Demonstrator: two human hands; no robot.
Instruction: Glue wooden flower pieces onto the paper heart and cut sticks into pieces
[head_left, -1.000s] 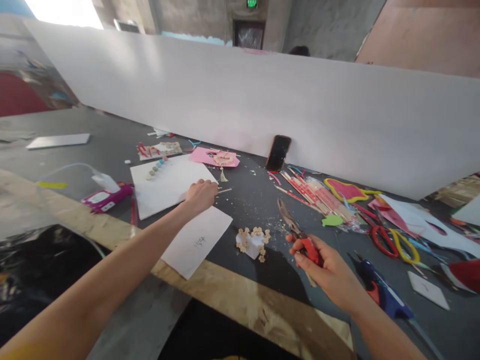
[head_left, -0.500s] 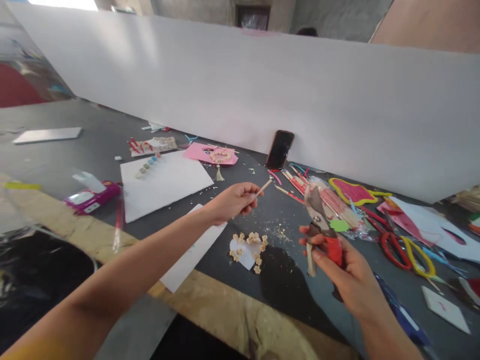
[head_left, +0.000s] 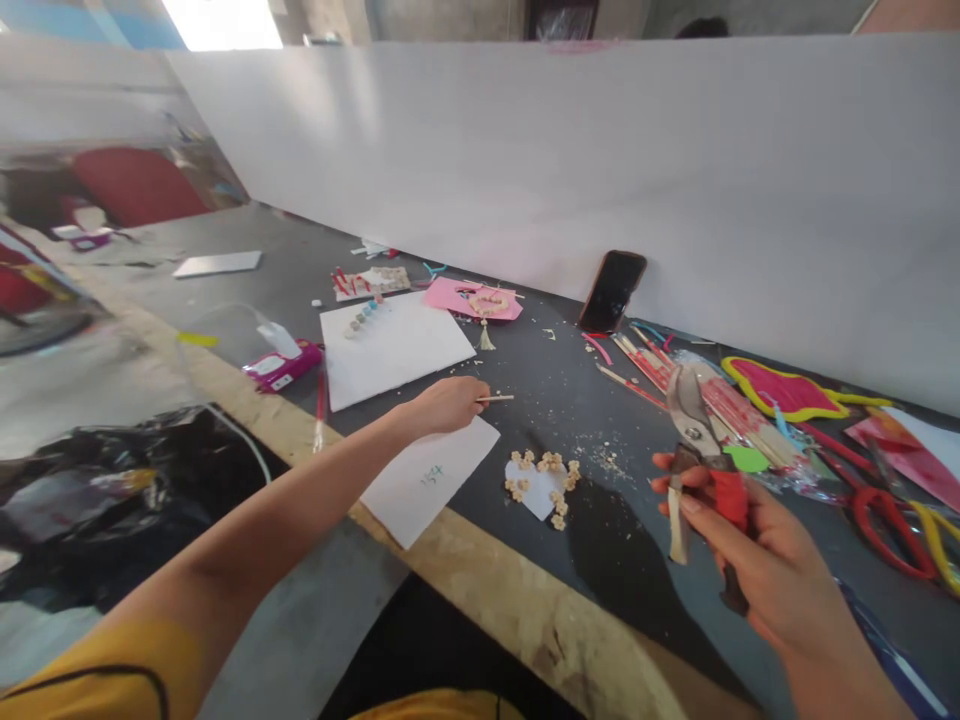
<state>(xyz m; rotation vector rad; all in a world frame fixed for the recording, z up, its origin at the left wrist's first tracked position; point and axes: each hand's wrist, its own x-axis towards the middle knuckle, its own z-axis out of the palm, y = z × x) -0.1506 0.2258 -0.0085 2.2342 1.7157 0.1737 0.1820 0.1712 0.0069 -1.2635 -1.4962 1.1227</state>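
My left hand (head_left: 450, 403) is closed on a thin wooden stick (head_left: 499, 398) that points right. It hovers over the far edge of a white paper (head_left: 431, 480) bearing green writing. In my right hand (head_left: 757, 545) are pruning shears (head_left: 699, 437) with a red-wrapped handle, blades pointing up and away. A short pale wooden piece (head_left: 678, 530) is also pinched under that thumb. On the table between the hands lies a white heart-shaped card (head_left: 537, 490), with small beige flower-shaped pieces (head_left: 561, 505) along its edge. Pale crumbs (head_left: 604, 457) are scattered beside it.
A phone (head_left: 613, 290) leans against the white board (head_left: 480, 160). Stick packets (head_left: 731, 410), red scissors (head_left: 889, 525) and a pink, yellow-edged shape (head_left: 784, 388) lie right. Leftward are a white sheet (head_left: 397, 355), a purple glue gun-like device (head_left: 283, 366) and a black bag (head_left: 157, 490).
The view has swung left. My left hand has drawn back leftward, and the stick has turned from slanting upward to nearly level. My right hand keeps hold of the shears and wooden piece.
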